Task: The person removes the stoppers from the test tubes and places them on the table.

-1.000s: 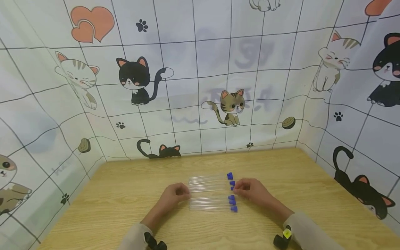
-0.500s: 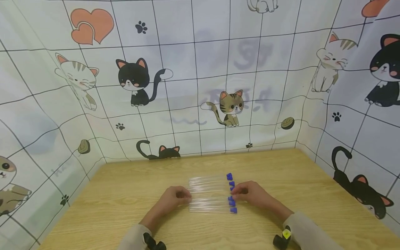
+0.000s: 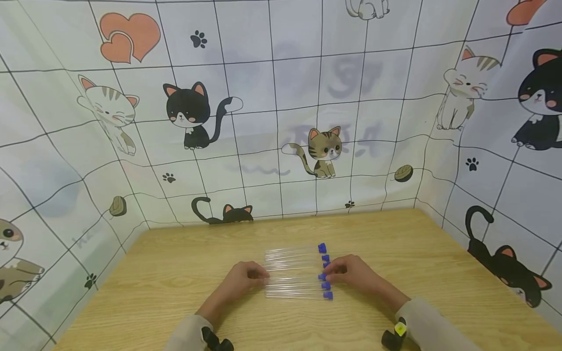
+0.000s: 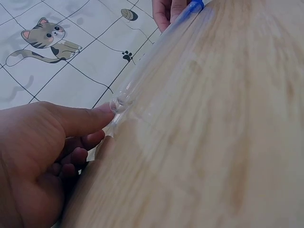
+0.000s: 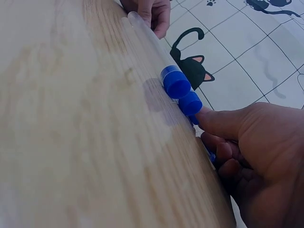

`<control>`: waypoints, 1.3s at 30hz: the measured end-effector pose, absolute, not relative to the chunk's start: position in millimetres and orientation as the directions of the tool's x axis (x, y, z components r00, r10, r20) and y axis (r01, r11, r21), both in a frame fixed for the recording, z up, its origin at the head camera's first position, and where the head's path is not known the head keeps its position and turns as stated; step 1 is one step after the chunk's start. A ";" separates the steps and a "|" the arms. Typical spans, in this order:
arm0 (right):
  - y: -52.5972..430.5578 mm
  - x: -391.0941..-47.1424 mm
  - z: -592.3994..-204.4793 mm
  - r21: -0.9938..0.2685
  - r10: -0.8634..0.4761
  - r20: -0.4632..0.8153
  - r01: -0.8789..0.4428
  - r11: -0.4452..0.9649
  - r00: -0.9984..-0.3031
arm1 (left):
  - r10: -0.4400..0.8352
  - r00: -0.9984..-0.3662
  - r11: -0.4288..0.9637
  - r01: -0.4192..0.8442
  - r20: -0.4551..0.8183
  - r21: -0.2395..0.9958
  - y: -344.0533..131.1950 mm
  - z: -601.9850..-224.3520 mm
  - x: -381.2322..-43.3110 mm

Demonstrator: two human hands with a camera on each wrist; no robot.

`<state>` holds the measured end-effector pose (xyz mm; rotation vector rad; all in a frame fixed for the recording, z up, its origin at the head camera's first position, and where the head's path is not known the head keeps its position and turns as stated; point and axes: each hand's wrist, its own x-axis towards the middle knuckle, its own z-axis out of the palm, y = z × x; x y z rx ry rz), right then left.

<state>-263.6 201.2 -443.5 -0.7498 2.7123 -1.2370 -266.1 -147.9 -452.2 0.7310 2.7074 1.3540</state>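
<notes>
Left hand (image 3: 246, 278), right hand (image 3: 354, 274) | pinching clear tube (image 3: 293, 279) by ends | axis left-right (blue cap (image 3: 322, 277) rightward)

- From the head, farthest back, we look forward and down across the wooden table (image 3: 175, 302) to the cat-print cloth (image 3: 254, 112).
- From the left wrist, close and tilted, we face past the left hand (image 4: 42, 152) along the clear tubes (image 4: 154, 61) toward what seems a blue cap (image 4: 197, 5).
- From the right wrist, also close, we face oppositely past the right hand (image 5: 263, 147); the two wrist views share the clear tubes.
</notes>
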 end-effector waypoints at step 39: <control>194.7 -260.1 -439.0 -0.880 -0.328 0.166 -0.290 0.377 -0.930 | 0.337 -0.917 0.270 0.311 0.214 0.911 -135.7 -420.9 -243.9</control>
